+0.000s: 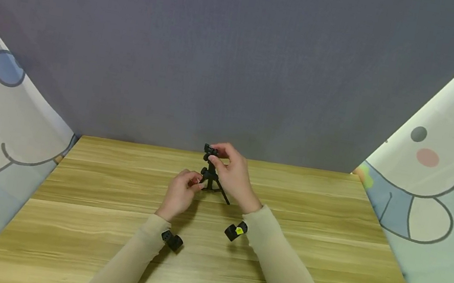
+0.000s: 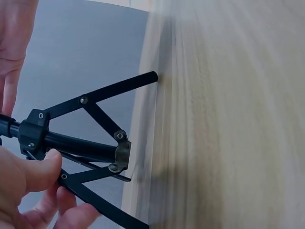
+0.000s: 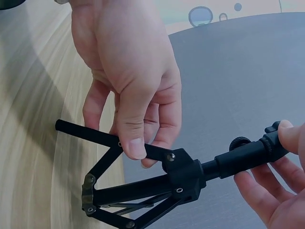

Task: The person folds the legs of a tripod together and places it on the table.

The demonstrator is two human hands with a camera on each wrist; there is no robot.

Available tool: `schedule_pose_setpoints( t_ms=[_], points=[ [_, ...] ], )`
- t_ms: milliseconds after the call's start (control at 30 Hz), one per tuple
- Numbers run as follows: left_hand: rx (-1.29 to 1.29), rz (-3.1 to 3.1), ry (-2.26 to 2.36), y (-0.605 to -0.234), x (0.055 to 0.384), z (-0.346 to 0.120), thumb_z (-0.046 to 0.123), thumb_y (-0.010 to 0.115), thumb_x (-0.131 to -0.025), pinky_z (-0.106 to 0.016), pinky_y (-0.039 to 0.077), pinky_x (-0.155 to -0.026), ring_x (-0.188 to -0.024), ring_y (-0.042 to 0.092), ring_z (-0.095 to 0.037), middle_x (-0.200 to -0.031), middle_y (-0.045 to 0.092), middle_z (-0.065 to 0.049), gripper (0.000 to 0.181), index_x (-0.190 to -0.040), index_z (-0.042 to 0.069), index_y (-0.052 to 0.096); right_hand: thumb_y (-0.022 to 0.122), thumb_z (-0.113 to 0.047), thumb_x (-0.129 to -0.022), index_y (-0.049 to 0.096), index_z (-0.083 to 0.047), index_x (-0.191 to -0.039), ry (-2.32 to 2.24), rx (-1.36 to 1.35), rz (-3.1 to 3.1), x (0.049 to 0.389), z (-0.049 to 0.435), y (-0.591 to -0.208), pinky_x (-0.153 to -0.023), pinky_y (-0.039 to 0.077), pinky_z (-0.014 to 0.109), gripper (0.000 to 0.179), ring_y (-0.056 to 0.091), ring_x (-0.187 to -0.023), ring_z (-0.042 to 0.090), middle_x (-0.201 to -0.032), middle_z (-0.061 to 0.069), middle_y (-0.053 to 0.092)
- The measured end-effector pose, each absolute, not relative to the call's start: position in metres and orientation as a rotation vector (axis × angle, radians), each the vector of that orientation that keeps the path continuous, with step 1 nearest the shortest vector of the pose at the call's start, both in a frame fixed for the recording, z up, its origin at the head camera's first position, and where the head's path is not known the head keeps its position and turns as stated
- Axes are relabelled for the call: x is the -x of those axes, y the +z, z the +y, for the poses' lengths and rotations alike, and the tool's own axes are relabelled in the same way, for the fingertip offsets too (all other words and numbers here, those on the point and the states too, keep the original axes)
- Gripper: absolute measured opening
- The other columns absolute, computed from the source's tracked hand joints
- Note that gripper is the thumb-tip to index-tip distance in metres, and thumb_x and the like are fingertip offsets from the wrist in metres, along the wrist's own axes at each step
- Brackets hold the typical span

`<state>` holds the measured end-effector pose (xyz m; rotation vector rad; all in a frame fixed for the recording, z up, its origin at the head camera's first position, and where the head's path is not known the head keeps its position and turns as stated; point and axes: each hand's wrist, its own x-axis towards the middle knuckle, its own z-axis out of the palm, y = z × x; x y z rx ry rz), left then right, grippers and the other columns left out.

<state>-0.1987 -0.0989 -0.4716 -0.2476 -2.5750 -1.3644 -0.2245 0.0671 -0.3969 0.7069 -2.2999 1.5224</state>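
A small black tripod stands with its legs spread near the table's back edge. Thumb and fingers of my left hand pinch one of its legs, close to the upper hinge, as the right wrist view shows. Higher up, my right hand grips the tripod's top section just under its head, with the thumb on the near side. In the left wrist view the centre column and folding braces show between the legs. A round knurled knob sticks out of the upper column.
The wooden table reaches back to a grey upright panel. Cartoon-printed sheets flank both sides. A small black camera is strapped at the right wrist, and another black camera at the left.
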Motion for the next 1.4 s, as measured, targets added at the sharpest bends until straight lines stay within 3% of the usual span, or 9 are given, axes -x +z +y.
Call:
schedule_pose_setpoints(
  t_ms=[367, 600, 1100, 1400],
  points=[
    [0.257, -2.511, -1.504, -0.477, 0.199, -0.098, 0.002, 0.071, -0.091, -0.043, 0.054, -0.079, -0.092, 0.061, -0.027, -0.095, 0.057, -0.009, 0.010, -0.101, 0.002, 0.069, 0.067, -0.011, -0.095, 0.066, -0.010, -0.117, 1.496, -0.722, -2.269, 0.227, 0.066, -0.399, -0.070, 0.056, 0.029, 0.022, 0.065, -0.095, 0.016, -0.105, 0.004, 0.069],
    [0.238, -2.486, -1.568, -0.477, 0.200, -0.096, 0.000, 0.070, -0.091, -0.046, 0.053, -0.082, -0.099, 0.062, -0.030, -0.099, 0.059, -0.009, 0.009, -0.100, 0.002, 0.068, 0.068, -0.010, -0.094, 0.066, -0.011, -0.116, 1.505, -0.706, -2.266, 0.226, 0.067, -0.398, -0.076, 0.056, 0.032, 0.022, 0.066, -0.095, 0.016, -0.104, 0.004, 0.070],
    [0.251, -2.295, -1.657, -0.488, 0.202, -0.089, -0.006, 0.071, -0.088, -0.045, 0.052, -0.088, -0.101, 0.063, -0.031, -0.096, 0.059, -0.010, 0.008, -0.093, 0.000, 0.068, 0.069, -0.006, -0.094, 0.067, -0.009, -0.114, 1.544, -0.668, -2.271, 0.225, 0.067, -0.395, -0.080, 0.056, 0.034, 0.020, 0.067, -0.096, 0.020, -0.109, 0.005, 0.070],
    [0.241, -2.261, -1.726, -0.491, 0.202, -0.087, -0.003, 0.070, -0.090, -0.042, 0.052, -0.087, -0.109, 0.061, -0.033, -0.102, 0.057, -0.013, 0.007, -0.098, -0.002, 0.069, 0.068, -0.007, -0.094, 0.067, -0.010, -0.113, 1.551, -0.647, -2.282, 0.224, 0.067, -0.395, -0.078, 0.056, 0.035, 0.019, 0.068, -0.096, 0.020, -0.109, 0.006, 0.070]
  ],
)
